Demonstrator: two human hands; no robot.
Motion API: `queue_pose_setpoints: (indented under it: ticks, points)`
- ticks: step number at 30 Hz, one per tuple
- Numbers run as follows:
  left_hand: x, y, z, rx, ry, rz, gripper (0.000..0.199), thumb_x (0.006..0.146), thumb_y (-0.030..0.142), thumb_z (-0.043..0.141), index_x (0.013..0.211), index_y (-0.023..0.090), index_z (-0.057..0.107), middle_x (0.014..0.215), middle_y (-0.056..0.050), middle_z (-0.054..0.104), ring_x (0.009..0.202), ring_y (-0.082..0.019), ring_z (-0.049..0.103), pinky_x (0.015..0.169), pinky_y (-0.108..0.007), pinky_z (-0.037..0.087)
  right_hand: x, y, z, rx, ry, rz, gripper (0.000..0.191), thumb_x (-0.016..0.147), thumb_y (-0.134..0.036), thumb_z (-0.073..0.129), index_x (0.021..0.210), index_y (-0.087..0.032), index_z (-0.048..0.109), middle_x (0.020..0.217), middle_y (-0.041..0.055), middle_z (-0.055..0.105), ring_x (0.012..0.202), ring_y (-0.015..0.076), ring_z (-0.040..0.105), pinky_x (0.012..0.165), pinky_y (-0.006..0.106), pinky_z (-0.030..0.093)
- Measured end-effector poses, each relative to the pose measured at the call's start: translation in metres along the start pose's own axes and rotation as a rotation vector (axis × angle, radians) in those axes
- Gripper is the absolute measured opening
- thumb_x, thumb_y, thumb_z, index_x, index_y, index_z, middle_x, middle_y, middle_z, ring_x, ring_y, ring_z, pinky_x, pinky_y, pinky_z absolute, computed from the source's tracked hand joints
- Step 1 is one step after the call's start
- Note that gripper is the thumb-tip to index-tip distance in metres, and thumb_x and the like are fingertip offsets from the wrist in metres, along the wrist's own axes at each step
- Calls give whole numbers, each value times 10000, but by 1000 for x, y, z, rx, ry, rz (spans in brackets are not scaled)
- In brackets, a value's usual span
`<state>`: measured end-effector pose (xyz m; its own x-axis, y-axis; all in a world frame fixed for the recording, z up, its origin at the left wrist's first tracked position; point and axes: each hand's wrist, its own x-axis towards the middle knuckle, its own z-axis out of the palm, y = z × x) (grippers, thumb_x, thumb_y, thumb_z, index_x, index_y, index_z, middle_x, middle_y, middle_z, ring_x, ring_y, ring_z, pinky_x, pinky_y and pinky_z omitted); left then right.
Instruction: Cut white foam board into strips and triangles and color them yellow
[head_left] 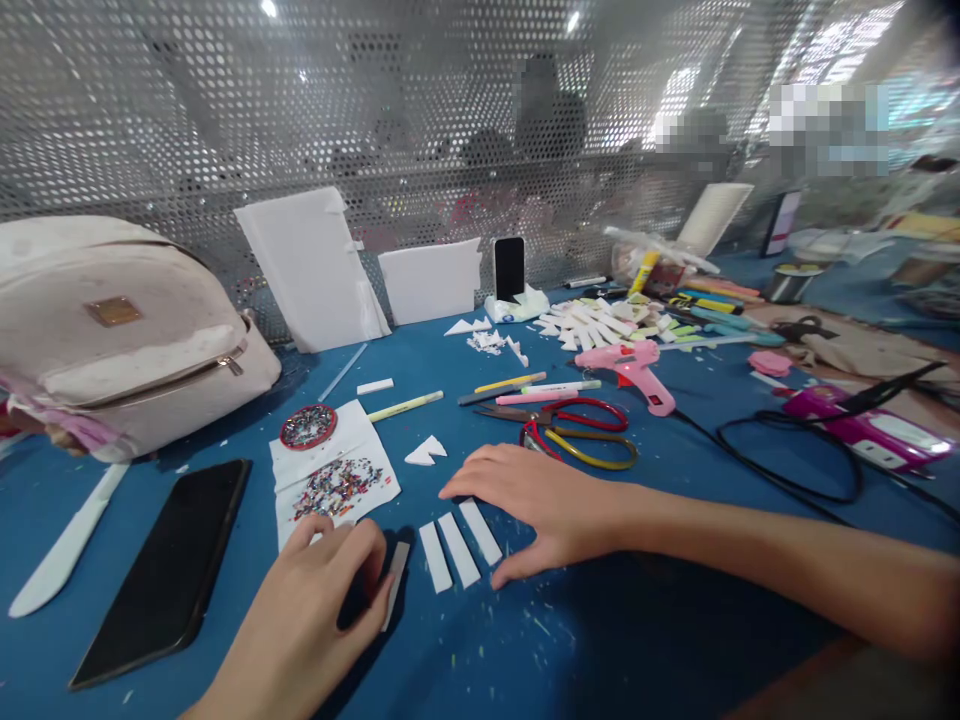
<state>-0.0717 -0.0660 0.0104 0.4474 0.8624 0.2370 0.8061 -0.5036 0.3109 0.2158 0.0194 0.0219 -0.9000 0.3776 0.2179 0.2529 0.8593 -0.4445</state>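
Note:
My left hand [319, 600] is low over the blue table with its fingers curled. A narrow white strip [397, 580], which looks like foam, stands tilted at its thumb and seems pinched there. Three more white strips [454, 550] lie side by side, slightly slanted, between my hands. My right hand [544, 500] is open, thumb and fingers spread around the right end of that row. Just beyond, a white notched piece [426, 451] lies flat. Left of it, colourful beads [341, 486] are scattered on a white sheet [382, 460], beside a round red-rimmed dish [307, 427] of beads.
Scissors [577, 425], markers [547, 391] and a pink glue gun [630, 370] with a black cord lie beyond my right hand. White offcuts [592, 322] are heaped behind. A black phone [169, 560], a white knife [71, 545] and a pale backpack [135, 340] occupy the left.

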Motion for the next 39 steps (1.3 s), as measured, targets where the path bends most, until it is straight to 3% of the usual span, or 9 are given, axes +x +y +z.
queue_pose_setpoints:
  ticks: [5,7,8,10,12,13,19,26,39]
  points:
    - [5,6,-4,-92,-104,-4,128,968,259,505,848,259,548,764,-1,631,748,-215,580,652,-282,458,-2,2,0,-30,-12,-8,675,839,-419,771,1405,-156,513,1306,140,634,1219,278,521,1061,410,381]
    - [3,-1,-7,-105,-141,-15,83,946,329,590,894,264,586,834,-13,651,792,-226,592,677,-293,484,-3,3,-1,-32,-17,-11,675,840,-418,769,1407,-154,513,1310,141,633,1219,278,521,1061,409,380]
    - [1,-6,-9,-97,-140,-19,135,906,384,668,940,269,605,891,-20,663,830,-239,599,706,-310,498,-3,3,-2,-34,-17,-10,677,841,-420,768,1409,-154,512,1311,141,631,1220,279,519,1059,409,381]
    - [-3,-16,-10,-58,-104,-5,426,777,483,816,1103,294,618,1062,-40,674,963,-287,607,813,-368,511,-3,4,-3,-38,-18,-2,679,846,-427,762,1415,-155,509,1308,141,631,1211,284,517,1042,408,388]
    - [-6,-23,-8,-18,-73,21,660,705,528,870,1260,334,572,1222,-54,641,1102,-333,581,914,-425,486,-3,5,-3,-41,-27,6,671,856,-430,752,1418,-156,508,1299,138,635,1189,288,520,1017,404,397]
    - [-6,-24,-6,-6,-69,28,685,709,537,866,1290,348,555,1261,-56,624,1140,-344,567,942,-445,469,-3,4,-3,-43,-34,8,666,860,-430,748,1417,-155,508,1290,136,639,1175,287,524,1005,401,400]
    - [3,-10,5,-25,-95,-1,494,788,473,817,1188,308,578,1215,-54,627,1126,-343,567,987,-483,398,0,1,-2,-66,-36,13,651,865,-428,749,1394,-124,520,1260,131,649,1139,279,531,972,384,405]
    - [19,2,11,-50,-55,39,518,733,434,868,1137,289,578,1157,-30,643,1088,-335,582,977,-481,349,2,-2,-2,-62,-13,38,635,864,-447,753,1366,-121,540,1233,129,656,1117,269,538,956,371,414]
    - [18,4,20,-64,-27,56,581,776,498,831,1209,290,503,1182,-32,605,1074,-320,556,956,-464,330,2,2,5,-42,0,4,639,903,-523,691,1365,-106,546,1209,142,661,1108,270,544,957,374,408]
